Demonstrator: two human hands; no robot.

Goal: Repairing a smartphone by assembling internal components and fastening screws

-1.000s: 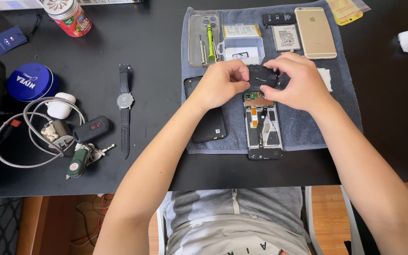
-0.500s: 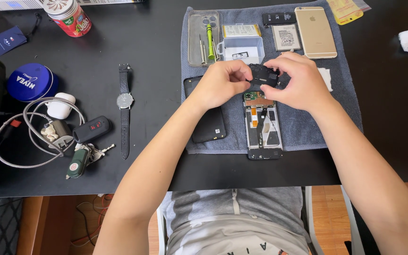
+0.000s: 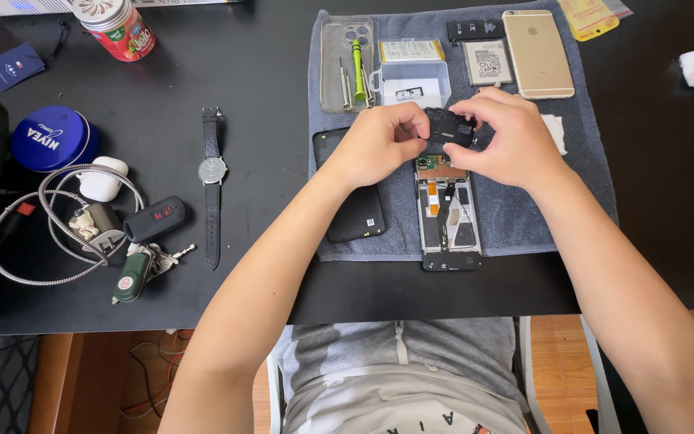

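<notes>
Both hands are pinching a small black cover (image 3: 449, 127) between them, left hand (image 3: 381, 146) on its left edge, right hand (image 3: 504, 138) wrapped over the right side. It's held just above the top of the opened phone (image 3: 446, 210) (guts showing, orange flex and all), which lies on the grey towel (image 3: 580, 169). A black back panel (image 3: 355, 205) sits beside it under the left wrist, and a gold phone (image 3: 537, 53), battery (image 3: 487, 62) and clear case (image 3: 347, 63) lie further up.
</notes>
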